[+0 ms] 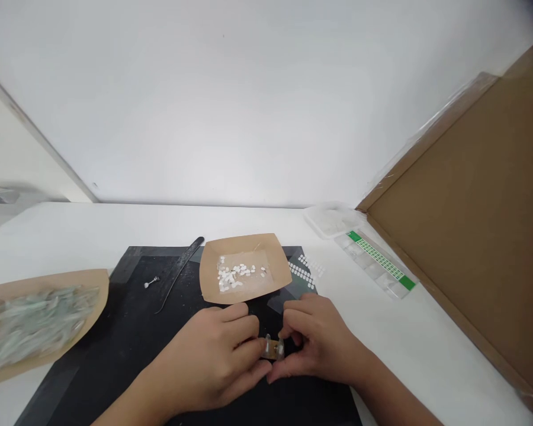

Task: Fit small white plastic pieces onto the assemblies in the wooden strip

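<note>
My left hand (224,358) and my right hand (313,340) meet low in the middle of the view, over a black mat (190,384). Between their fingertips is a small gold-coloured piece (273,349) with clear parts at both ends. The left fingers pinch its left end, and the right thumb and fingers close round its right end. Just beyond the hands lies a brown paper tray (211,260) with small white oval pieces (236,273) inside.
A blurred tray (101,284) of greenish clear strips stands at left. A dark curved file (180,269) and a small metallic item (151,281) lie on the mat. White stickers (302,272), a clear dish (331,220), a green-labelled case (377,260) and a cardboard box (466,207) are at right.
</note>
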Demonstrator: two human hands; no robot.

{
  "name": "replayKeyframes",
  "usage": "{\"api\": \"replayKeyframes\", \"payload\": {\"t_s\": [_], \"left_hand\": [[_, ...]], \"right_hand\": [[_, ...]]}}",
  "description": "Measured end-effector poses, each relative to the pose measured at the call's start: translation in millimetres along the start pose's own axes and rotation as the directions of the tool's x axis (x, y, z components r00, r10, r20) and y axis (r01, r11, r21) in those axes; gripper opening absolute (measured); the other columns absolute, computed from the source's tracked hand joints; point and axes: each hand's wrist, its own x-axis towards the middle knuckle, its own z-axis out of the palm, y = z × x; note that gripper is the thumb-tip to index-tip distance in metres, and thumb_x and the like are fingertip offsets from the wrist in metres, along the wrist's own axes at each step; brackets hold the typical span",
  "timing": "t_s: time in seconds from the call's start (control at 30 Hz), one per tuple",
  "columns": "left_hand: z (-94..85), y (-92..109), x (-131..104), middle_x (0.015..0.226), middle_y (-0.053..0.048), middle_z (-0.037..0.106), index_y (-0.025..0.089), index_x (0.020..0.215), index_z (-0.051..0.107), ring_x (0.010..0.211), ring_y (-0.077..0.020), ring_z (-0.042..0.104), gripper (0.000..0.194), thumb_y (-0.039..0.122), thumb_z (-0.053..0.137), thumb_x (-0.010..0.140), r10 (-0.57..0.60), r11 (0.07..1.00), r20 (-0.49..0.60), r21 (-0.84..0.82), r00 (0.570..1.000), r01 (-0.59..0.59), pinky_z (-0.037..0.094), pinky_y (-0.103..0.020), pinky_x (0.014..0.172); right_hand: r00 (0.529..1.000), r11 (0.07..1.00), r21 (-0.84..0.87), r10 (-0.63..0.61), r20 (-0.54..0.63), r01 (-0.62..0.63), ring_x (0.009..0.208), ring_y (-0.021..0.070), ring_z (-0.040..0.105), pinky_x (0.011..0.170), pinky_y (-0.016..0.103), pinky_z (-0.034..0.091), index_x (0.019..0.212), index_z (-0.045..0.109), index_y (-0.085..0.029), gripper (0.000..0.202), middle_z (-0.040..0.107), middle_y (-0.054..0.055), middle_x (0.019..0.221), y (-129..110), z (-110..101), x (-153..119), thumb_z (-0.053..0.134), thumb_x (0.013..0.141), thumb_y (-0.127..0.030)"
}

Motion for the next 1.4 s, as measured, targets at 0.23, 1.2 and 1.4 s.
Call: {"api": "replayKeyframes", "payload": {"t_s": [0.23, 1.2, 1.4], "left_hand": [[-1.2, 3.9, 4.1, 0.082, -0.005, 0.063, 0.017, 0.095, 0.071, 0.071, -0.0195, 0.051, 0.008, 0.018, 0.063, 0.098, 0.005, 1.0, 0.008, -0.023, 1.0, -0.005, 0.044, -0.034, 0.058], [28.2, 12.9, 13.0, 0.091, -0.004, 0.072, 0.015, 0.095, 0.071, 0.088, -0.0201, 0.06, 0.012, 0.021, 0.065, 0.104, 0.04, 0.997, -0.045, 0.072, 0.998, -0.037, 0.05, -0.035, 0.073], [35.3, 16.3, 11.5, 0.08, -0.003, 0.067, 0.015, 0.088, 0.068, 0.083, -0.0191, 0.059, 0.015, 0.017, 0.065, 0.103, 0.01, 0.998, -0.069, 0.069, 0.998, -0.005, 0.047, -0.033, 0.066]], "right_hand": [[0.999, 1.0, -0.018, 0.004, 0.032, -0.004, 0.056, 0.0103, 0.049, 0.062, 0.028, 0.027, 0.073, 0.055, -0.02, 0.063, 0.058, -0.007, 0.062, 1.2, 1.6, -1.6, 0.077, 0.078, -0.079], [0.99, 0.998, 0.052, -0.017, -0.141, 0.024, 0.051, 0.0123, 0.047, 0.057, 0.029, 0.034, 0.084, 0.061, -0.022, 0.022, 0.052, -0.006, 0.058, -1.7, -28.7, 1.9, 0.062, 0.093, -0.042], [0.991, 0.997, 0.077, -0.011, -0.132, 0.021, 0.052, 0.012, 0.045, 0.058, 0.029, 0.033, 0.085, 0.061, -0.022, 0.019, 0.051, -0.007, 0.059, -1.7, -26.9, 0.3, 0.064, 0.092, -0.04]]}}
